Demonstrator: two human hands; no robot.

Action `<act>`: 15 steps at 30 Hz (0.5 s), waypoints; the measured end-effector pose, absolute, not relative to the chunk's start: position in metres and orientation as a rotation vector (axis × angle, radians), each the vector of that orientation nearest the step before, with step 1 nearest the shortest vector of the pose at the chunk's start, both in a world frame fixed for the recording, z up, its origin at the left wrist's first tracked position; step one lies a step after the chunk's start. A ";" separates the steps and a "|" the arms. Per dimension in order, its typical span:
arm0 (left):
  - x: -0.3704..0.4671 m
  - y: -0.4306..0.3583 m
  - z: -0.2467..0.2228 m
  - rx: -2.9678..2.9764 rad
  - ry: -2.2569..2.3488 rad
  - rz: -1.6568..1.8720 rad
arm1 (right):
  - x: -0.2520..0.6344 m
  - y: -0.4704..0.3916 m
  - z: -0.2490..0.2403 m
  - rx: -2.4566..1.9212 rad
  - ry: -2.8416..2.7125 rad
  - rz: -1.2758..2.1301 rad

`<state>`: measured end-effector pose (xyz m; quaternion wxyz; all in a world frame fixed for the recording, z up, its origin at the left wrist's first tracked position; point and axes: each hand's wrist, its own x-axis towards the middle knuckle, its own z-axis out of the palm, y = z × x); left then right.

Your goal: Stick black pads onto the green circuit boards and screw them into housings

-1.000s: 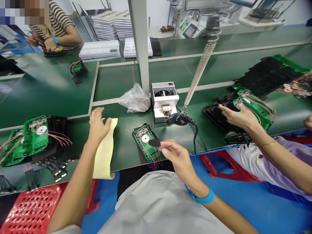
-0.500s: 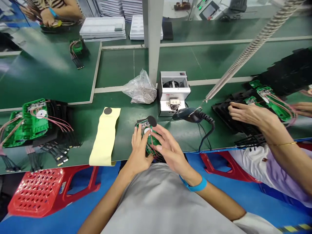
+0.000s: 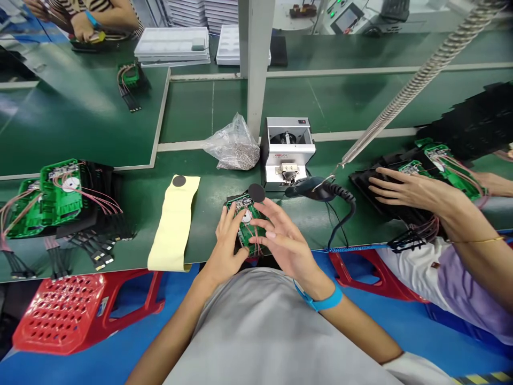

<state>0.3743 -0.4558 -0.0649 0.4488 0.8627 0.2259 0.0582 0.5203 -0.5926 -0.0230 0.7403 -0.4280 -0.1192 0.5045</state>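
- Step in hand, as I judge it: I am positioning a black disc (image 3: 256, 193) by the green housing (image 3: 243, 234) while steadying that housing — both sit at the centre of the frame, the housing on the worktop (image 3: 208, 214).
- My right hand (image 3: 290, 243) has its fingers spread apart, the disc at the forefinger's tip, over the housing's upper right corner; whether anything pinches it I cannot tell.
- My left hand (image 3: 224, 248) lies along the housing's left side, fingers and thumb apart; how firmly it grips I cannot tell.
- The next move, I'd say, calls for a level disc and fingers clear of the pink wires (image 3: 256, 231).
- The housing's long axis runs nearly up and down the frame, its lower end leaning right. The circuit board (image 3: 242, 202) is at the upper end, away from me; the wires trail toward the lower end.
- The disc is round — no long axis — with a flat face toward the camera.
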 end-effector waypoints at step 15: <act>0.372 -0.465 -0.085 2.141 0.736 0.339 | 0.521 -0.591 -0.037 -1.001 -0.268 1.145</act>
